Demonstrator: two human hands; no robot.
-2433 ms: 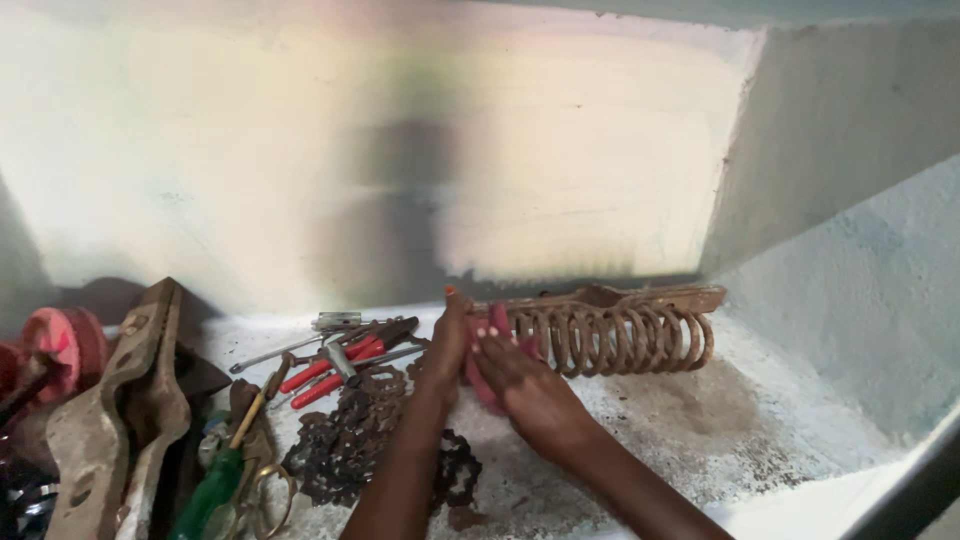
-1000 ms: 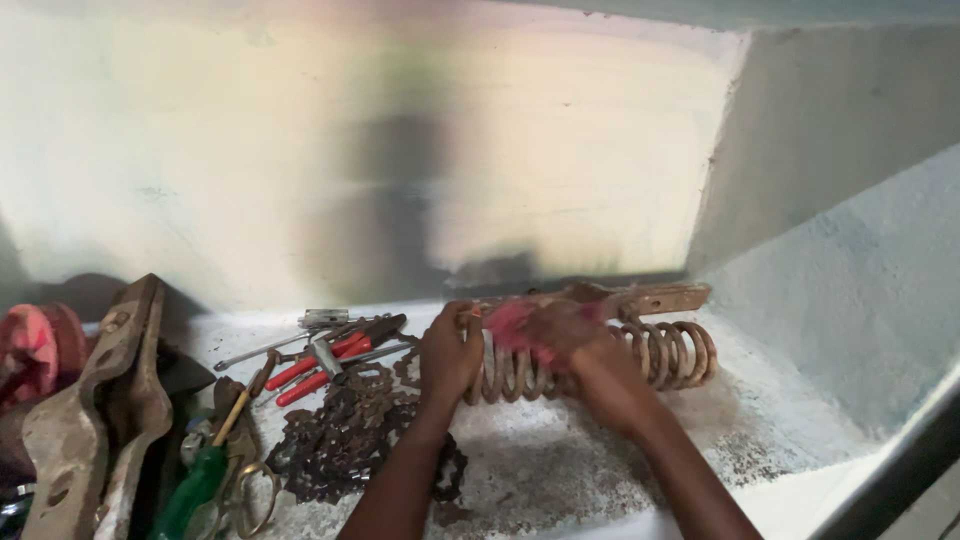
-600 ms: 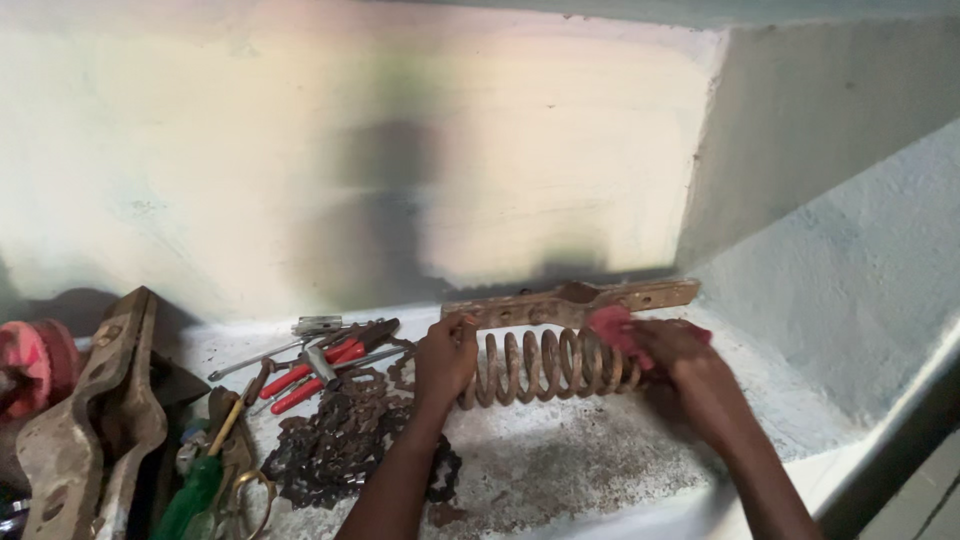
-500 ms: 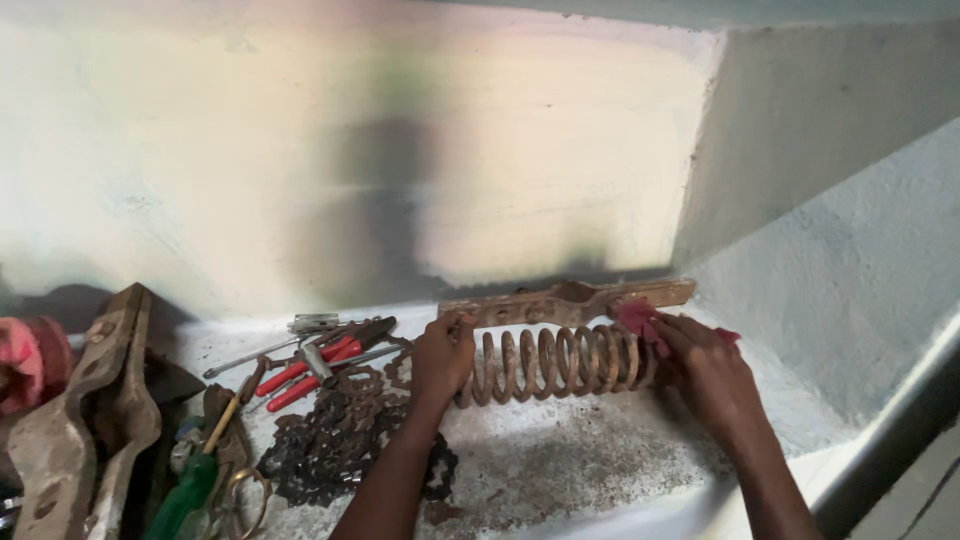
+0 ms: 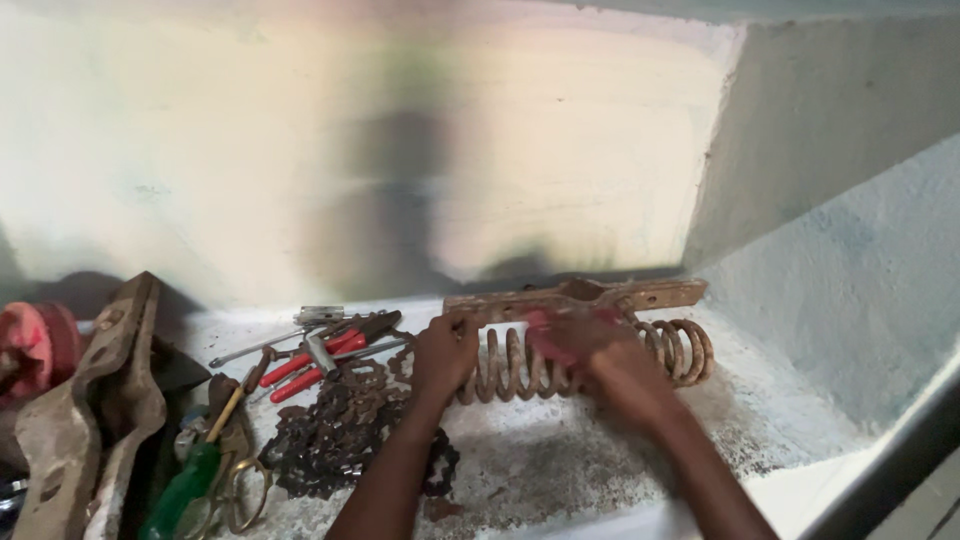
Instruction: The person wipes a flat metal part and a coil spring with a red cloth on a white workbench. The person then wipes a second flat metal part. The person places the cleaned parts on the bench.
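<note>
A rusty coil spring [image 5: 680, 350] lies on its side on the dusty ledge, below a rusty flat bar [image 5: 640, 296]. My left hand [image 5: 443, 355] grips the spring's left end. My right hand [image 5: 590, 345] presses a red cloth [image 5: 545, 328] against the middle coils; the hand is blurred by motion and hides much of the cloth.
A rusty chain [image 5: 340, 430] is heaped left of my arms. Red-handled pliers [image 5: 315, 362], a wrench [image 5: 270, 342] and a green-handled screwdriver [image 5: 185, 490] lie further left beside a big rusty metal piece [image 5: 90, 400]. Walls [image 5: 850, 260] close the back and right.
My right hand with the red cloth went from the spring's left end to its right end, then came back to the middle. The left hand stayed on the left end.
</note>
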